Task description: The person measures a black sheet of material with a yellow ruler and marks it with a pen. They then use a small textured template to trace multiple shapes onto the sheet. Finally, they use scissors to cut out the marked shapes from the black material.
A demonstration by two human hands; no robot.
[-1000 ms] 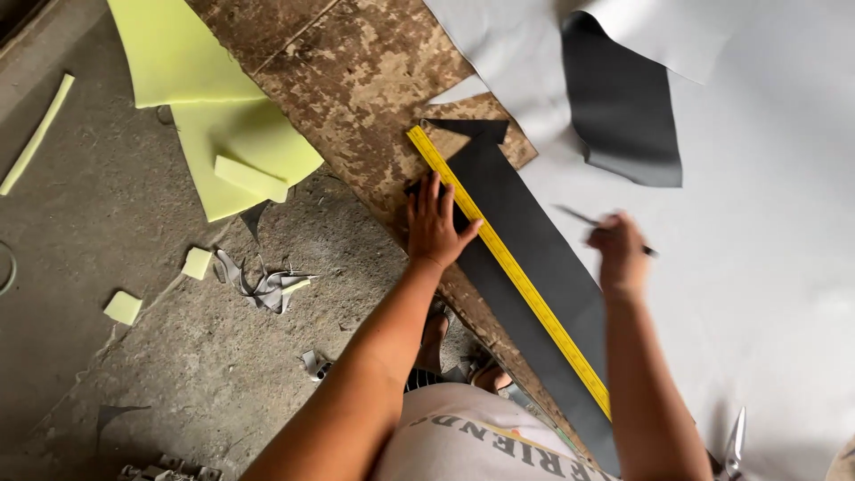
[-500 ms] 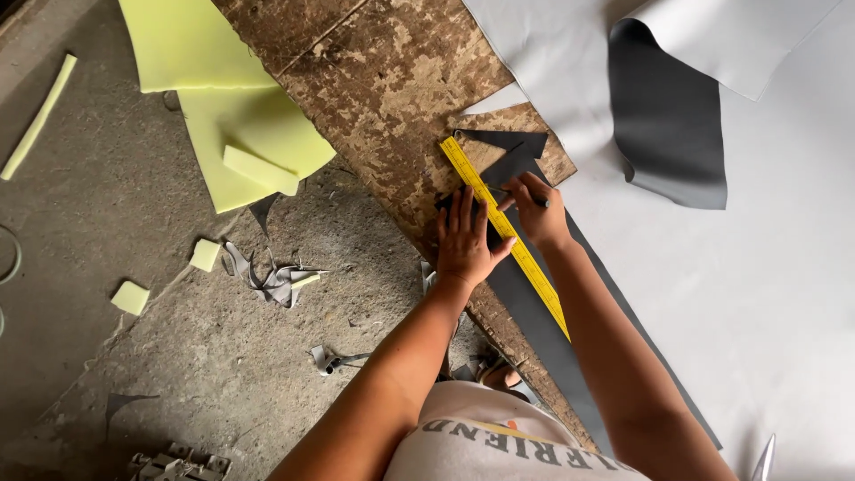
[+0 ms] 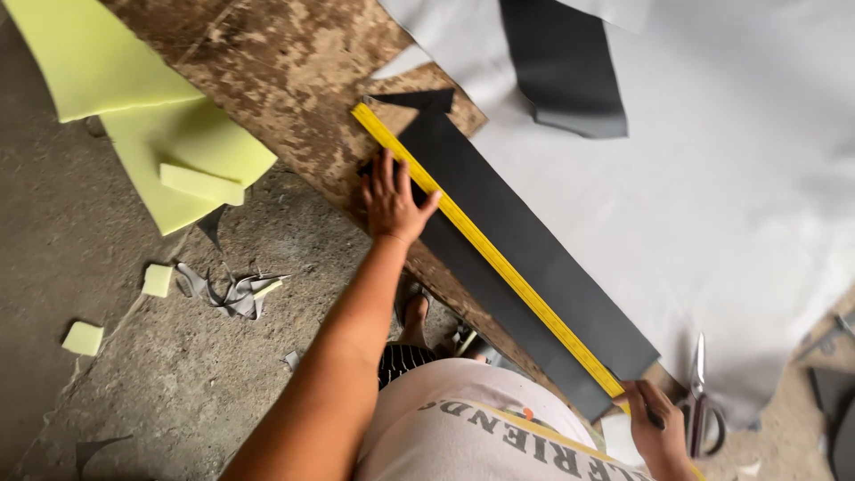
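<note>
Left hand presses flat, fingers spread, on the yellow ruler near its eleven o'clock end; right hand, curled around a dark pen, meets the five o'clock end. Long, thin and straight, the ruler lies diagonally along a black strip on the worn board.
</note>
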